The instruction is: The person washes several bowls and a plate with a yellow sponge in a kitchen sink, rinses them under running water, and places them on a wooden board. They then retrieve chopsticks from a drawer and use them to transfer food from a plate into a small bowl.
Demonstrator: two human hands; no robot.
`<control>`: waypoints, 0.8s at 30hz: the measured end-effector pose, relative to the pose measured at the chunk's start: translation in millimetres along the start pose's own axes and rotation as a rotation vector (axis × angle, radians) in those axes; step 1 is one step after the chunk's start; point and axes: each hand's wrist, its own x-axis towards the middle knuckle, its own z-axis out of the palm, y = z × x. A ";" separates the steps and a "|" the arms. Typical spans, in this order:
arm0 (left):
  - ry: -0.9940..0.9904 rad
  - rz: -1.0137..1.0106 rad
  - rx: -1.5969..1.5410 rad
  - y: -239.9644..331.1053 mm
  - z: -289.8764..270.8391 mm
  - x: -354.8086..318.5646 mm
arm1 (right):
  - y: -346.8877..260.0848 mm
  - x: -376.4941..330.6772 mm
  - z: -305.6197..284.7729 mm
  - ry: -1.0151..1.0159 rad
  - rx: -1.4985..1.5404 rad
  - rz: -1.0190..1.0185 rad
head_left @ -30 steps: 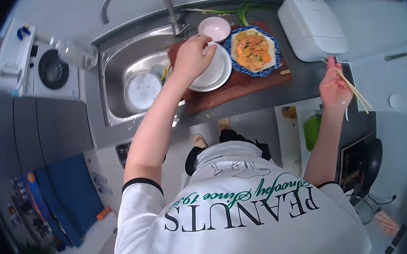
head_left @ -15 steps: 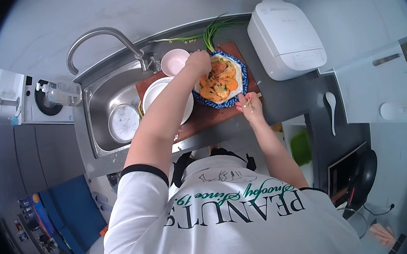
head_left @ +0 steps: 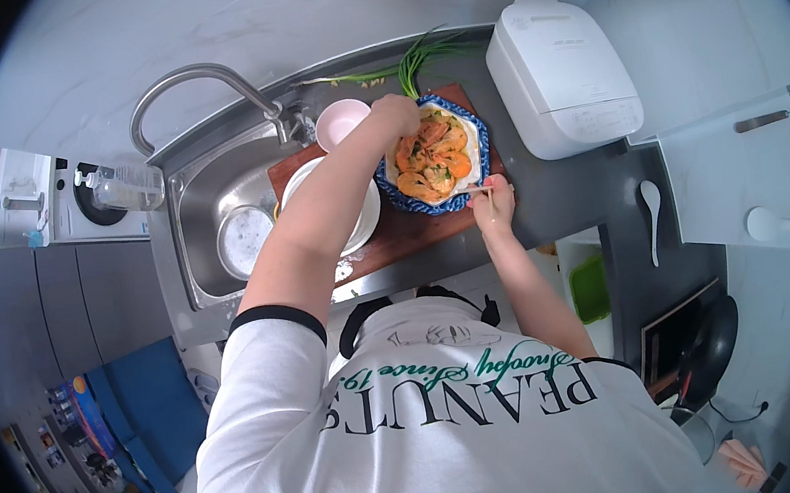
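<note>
A blue-and-white octagonal plate (head_left: 478, 164) holds orange cooked shrimp (head_left: 432, 157) with green bits. My left hand (head_left: 397, 115) reaches across to the plate's far left rim, its fingers closed there; the fingertips are partly hidden. Beside the near right rim, my right hand (head_left: 495, 204) is closed round a pair of thin light chopsticks (head_left: 480, 189), which cross at the fingers. The plate rests on a reddish-brown cutting board (head_left: 413, 230). Under my left forearm stands a white bowl (head_left: 366, 221), partly covered, with a pink bowl (head_left: 342, 121) behind it.
On the left is a steel sink (head_left: 200, 205) with a faucet (head_left: 200, 72) and a basin (head_left: 243, 239) inside. Green onions (head_left: 413, 64) lie behind the board. A white rice cooker (head_left: 566, 76) stands right of it. A white spoon (head_left: 652, 217) lies on the right counter, beyond a black pan (head_left: 713, 347).
My right hand has turned slightly, and the chopsticks now cross at a different angle near the rim. My left hand stays at the far left rim. The whole view has shifted a little.
</note>
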 end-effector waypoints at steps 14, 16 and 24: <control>0.117 0.019 -0.208 -21.4 11.2 -1.9 | -49.4 4.7 -26.7 0.172 -0.676 -0.237; 0.180 0.079 -0.292 -28.7 11.1 -6.5 | -53.7 3.1 -25.6 0.192 -0.676 -0.255; 0.242 0.125 -0.779 -51.9 24.1 -43.4 | -76.3 -4.7 -15.1 0.259 -0.558 -0.354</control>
